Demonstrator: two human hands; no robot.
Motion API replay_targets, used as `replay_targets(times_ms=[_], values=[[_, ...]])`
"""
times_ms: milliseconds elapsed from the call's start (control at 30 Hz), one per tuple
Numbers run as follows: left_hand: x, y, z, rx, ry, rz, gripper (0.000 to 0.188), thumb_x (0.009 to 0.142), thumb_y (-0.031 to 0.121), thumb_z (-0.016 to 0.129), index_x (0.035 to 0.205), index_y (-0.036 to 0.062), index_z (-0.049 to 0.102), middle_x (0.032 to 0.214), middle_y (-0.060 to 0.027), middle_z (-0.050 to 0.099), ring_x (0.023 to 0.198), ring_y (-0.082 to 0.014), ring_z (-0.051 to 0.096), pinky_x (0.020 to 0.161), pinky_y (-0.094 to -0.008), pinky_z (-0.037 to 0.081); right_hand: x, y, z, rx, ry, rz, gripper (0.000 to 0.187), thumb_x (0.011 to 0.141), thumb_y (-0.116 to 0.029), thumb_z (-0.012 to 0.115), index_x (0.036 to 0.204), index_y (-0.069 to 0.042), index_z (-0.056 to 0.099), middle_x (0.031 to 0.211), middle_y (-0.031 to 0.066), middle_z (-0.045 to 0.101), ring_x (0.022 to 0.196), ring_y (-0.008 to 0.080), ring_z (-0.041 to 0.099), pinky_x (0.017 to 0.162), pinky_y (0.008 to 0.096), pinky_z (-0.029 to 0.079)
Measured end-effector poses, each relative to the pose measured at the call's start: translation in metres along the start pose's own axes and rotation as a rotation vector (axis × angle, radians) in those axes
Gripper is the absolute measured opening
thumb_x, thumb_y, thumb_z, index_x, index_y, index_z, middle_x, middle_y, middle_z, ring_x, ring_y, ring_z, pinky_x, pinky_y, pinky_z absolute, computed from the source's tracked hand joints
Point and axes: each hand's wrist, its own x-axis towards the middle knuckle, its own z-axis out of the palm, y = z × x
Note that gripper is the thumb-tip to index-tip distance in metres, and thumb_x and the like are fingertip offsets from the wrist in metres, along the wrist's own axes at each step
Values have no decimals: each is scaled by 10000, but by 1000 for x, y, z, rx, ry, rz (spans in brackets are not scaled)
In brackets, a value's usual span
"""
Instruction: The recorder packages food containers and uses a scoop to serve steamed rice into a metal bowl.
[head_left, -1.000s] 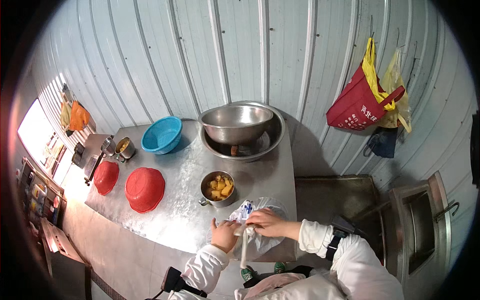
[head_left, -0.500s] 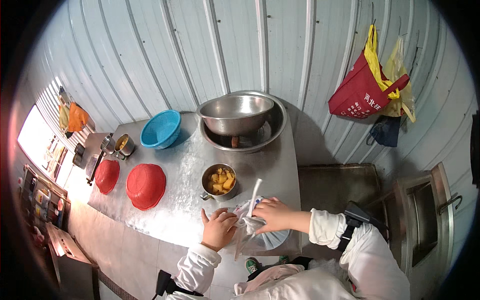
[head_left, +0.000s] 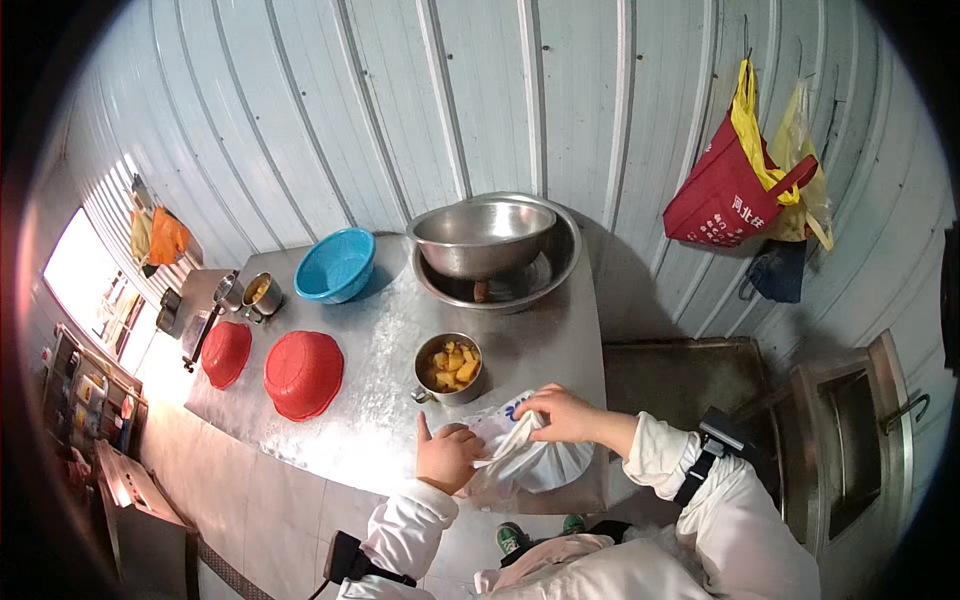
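Observation:
A white plastic bag [head_left: 545, 466] with blue print lies at the table's near right edge; what is inside it is hidden. My right hand [head_left: 563, 413] pinches the gathered top of the bag from the right. At the bag's left side, my left hand [head_left: 449, 456] has its fingers curled on the plastic, with the thumb sticking up. Just beyond the bag stands a metal mug [head_left: 422, 372] of yellow chunks in liquid, its handle toward the near left.
On the metal table [head_left: 375, 330] are a blue basket [head_left: 335, 265], two upturned red baskets [head_left: 303, 375], and a steel bowl [head_left: 483, 238] nested in a larger basin [head_left: 570, 262]. Smaller metal mugs [head_left: 264, 295] stand far left. A red bag [head_left: 725, 190] hangs on the wall.
The twisted strip that stood up from the bag's top is down, and the bag's mouth looks looser and spread between my hands. My right hand has shifted slightly right.

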Motion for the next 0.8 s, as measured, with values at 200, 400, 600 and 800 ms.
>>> replay_targets(times_ms=[200, 400, 600, 800], values=[[-10, -25, -21, -1399, 607, -317, 162, 797, 35, 499, 945, 2, 557, 908, -39, 582, 864, -132, 524, 783, -245, 394, -15, 16, -38, 365, 30, 219, 272, 680, -92, 642, 923, -64, 522, 862, 11, 542, 857, 133, 475, 783, 259, 373], [-27, -13, -125, -876, 73, 15, 157, 677, -51, 529, 809, 22, 575, 900, -82, 589, 902, -179, 535, 921, -392, 317, -33, -42, -107, 49, 180, -69, 258, 690, -98, 617, 903, -42, 480, 881, 26, 516, 874, 146, 479, 841, 298, 338], [-134, 54, -165, -507, 250, 170, 393, 653, 117, 620, 1007, 2, 493, 1062, -191, 501, 971, -340, 496, 865, -485, 356, -150, -3, -82, -42, -959, 265, 262, 818, -228, 468, 971, -38, 563, 921, 100, 586, 852, 220, 551, 736, 328, 424], [-66, 123, -21, -742, -230, 354, 305, 741, 29, 529, 1045, 13, 520, 1076, -174, 519, 982, -331, 498, 821, -359, 407, -323, 148, 100, -154, -328, 722, 335, 787, -244, 489, 1018, -2, 516, 937, 156, 580, 830, 287, 565, 724, 350, 430]])
